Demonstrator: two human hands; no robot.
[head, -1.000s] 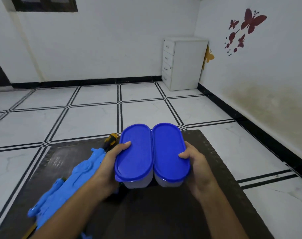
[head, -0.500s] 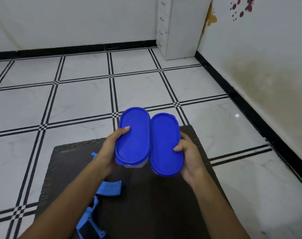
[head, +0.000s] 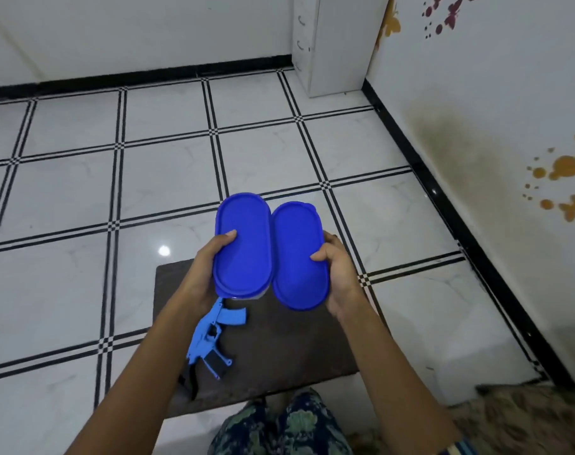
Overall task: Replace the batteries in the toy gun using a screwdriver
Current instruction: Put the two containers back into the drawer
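While hovering above the dark mat (head: 296, 349), clutches two blue-lidded containers side by side, edges touching — left hand (head: 202, 277) round the left container (head: 243, 244), thumb on its lid, right hand (head: 340, 280) round the right container (head: 299, 257), thumb on top. Leaves the toy gun (head: 207, 333) flat on the mat beside the left forearm, untouched.

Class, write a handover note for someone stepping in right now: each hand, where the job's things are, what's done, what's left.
Hands: left hand grips the left blue-lidded container; right hand grips the right blue-lidded container. Both are held above the dark mat, lids on, contents hidden.
Things: toy gun lies on the mat, untouched; no screwdriver in sight.
Done: nothing on the gun that shows.
Left: set containers down, unscrew the battery cover, swap batteries, close.
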